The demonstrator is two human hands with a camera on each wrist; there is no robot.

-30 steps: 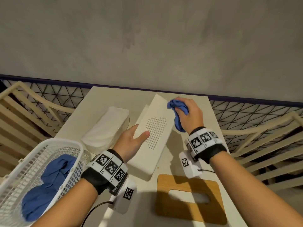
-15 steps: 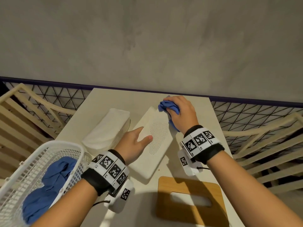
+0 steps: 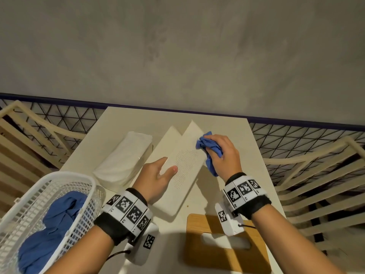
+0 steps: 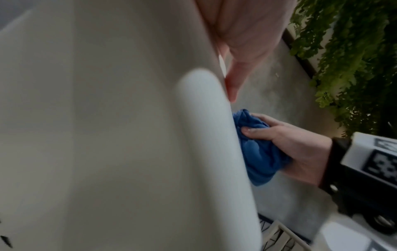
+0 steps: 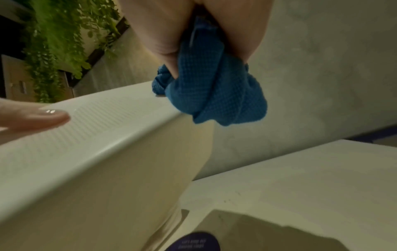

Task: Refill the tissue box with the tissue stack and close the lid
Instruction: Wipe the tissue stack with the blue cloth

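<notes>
The white tissue box point(image 3: 185, 175) lies bottom-up on the table, its perforated face upward and tilted so one long side shows. My left hand point(image 3: 166, 166) holds its near left part, thumb on the perforated face and fingers along the side. My right hand point(image 3: 215, 149) grips a bunched blue cloth point(image 3: 209, 147) pressed against the box's far right edge. The right wrist view shows the cloth point(image 5: 214, 95) hanging over that edge of the box point(image 5: 107, 135). The wrapped white tissue stack point(image 3: 122, 157) lies left of the box. The wooden lid point(image 3: 223, 254) with its slot lies flat, near right.
A white plastic basket point(image 3: 49, 178) with blue cloths in it stands at the near left corner of the small beige table point(image 3: 138, 119). A grey wall rises just behind the table. Slatted wooden frames and a wire mesh flank both sides.
The box, flat half a second ago, is tilted up again in my left hand. My right hand has slid the blue cloth a little nearer along the box's right edge.
</notes>
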